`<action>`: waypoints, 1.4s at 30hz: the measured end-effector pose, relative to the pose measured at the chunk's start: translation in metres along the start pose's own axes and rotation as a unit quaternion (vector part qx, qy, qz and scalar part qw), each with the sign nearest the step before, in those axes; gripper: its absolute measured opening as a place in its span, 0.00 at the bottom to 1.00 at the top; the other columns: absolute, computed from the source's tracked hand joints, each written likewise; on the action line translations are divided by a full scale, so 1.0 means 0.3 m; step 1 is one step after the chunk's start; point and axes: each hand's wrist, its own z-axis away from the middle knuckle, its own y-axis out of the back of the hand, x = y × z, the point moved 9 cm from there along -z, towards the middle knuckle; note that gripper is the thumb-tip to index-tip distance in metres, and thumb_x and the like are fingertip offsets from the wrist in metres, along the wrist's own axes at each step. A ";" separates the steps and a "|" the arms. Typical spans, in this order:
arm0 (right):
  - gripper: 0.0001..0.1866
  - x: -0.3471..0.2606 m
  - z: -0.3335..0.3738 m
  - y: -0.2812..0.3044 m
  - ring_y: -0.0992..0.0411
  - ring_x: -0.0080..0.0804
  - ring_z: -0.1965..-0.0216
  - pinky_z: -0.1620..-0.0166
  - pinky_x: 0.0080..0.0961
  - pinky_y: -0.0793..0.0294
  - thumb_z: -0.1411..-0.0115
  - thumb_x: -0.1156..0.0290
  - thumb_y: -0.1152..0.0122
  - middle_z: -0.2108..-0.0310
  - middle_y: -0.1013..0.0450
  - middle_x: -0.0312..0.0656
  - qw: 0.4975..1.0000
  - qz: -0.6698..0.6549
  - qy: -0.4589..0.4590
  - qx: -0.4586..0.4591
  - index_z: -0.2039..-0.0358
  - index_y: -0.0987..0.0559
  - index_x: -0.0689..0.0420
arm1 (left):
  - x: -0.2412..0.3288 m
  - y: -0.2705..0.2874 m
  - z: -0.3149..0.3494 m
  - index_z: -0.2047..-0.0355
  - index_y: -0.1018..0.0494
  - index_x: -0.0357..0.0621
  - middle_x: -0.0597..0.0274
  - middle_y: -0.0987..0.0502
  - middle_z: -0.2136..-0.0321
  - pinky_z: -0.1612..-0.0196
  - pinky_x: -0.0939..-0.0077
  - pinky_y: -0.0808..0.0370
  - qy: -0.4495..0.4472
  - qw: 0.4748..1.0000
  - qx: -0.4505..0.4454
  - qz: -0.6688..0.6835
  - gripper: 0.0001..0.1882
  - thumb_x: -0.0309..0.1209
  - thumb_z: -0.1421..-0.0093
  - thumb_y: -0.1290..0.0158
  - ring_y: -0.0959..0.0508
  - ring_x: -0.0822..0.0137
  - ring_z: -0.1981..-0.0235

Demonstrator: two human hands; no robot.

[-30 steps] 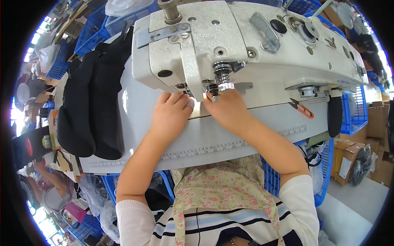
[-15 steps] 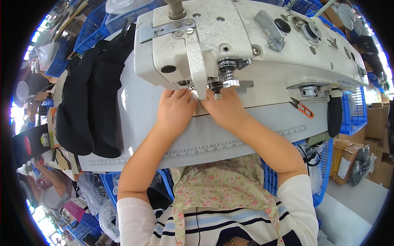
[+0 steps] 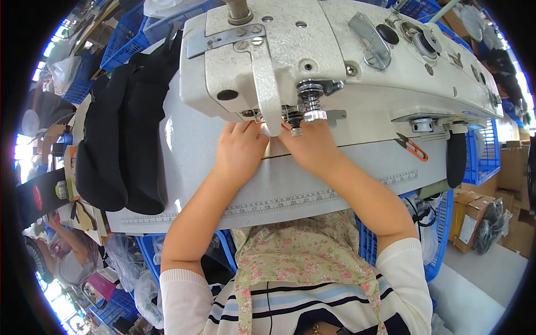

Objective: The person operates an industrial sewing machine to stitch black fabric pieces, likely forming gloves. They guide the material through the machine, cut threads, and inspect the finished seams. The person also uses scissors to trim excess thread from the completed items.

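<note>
Your left hand [image 3: 241,149] and right hand [image 3: 310,148] lie side by side; the sewing machine [image 3: 231,72] stands at their 12 o'clock over the tabletop [image 3: 190,148]. Apply even pressure from both sides without crowding beneath the machine (fingertips hidden: cannot tell whether either hand grips anything).

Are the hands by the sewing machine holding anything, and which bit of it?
I can't tell: the fingertips of the left hand and right hand are hidden by the white sewing machine, so no hold shows.
</note>
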 end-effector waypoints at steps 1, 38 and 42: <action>0.05 0.007 0.001 -0.005 0.32 0.32 0.64 0.58 0.32 0.34 0.55 0.69 0.44 0.78 0.30 0.34 1.000 -0.010 -0.008 -0.005 0.83 0.22 0.52 | -0.004 -0.004 0.002 0.82 0.27 0.43 0.64 0.25 0.67 0.57 0.68 0.30 0.003 1.000 -0.009 0.008 0.03 0.28 0.59 0.48 0.28 0.65 0.59; 0.03 0.039 0.008 -0.012 0.29 0.41 0.64 0.58 0.34 0.30 0.57 0.75 0.48 0.74 0.29 0.43 0.997 -0.051 -0.027 -0.046 0.81 0.27 0.60 | -0.073 -0.059 0.030 0.74 0.25 0.40 0.62 0.25 0.68 0.60 0.67 0.27 0.032 0.996 -0.064 0.057 0.07 0.25 0.55 0.49 0.26 0.61 0.61; 0.03 0.044 -0.002 0.014 0.29 0.42 0.66 0.59 0.35 0.29 0.57 0.76 0.48 0.75 0.30 0.45 0.994 -0.068 -0.074 -0.050 0.82 0.27 0.60 | -0.083 -0.041 0.017 0.76 0.26 0.40 0.62 0.26 0.70 0.62 0.66 0.28 0.067 0.993 -0.059 0.074 0.05 0.24 0.55 0.49 0.26 0.60 0.63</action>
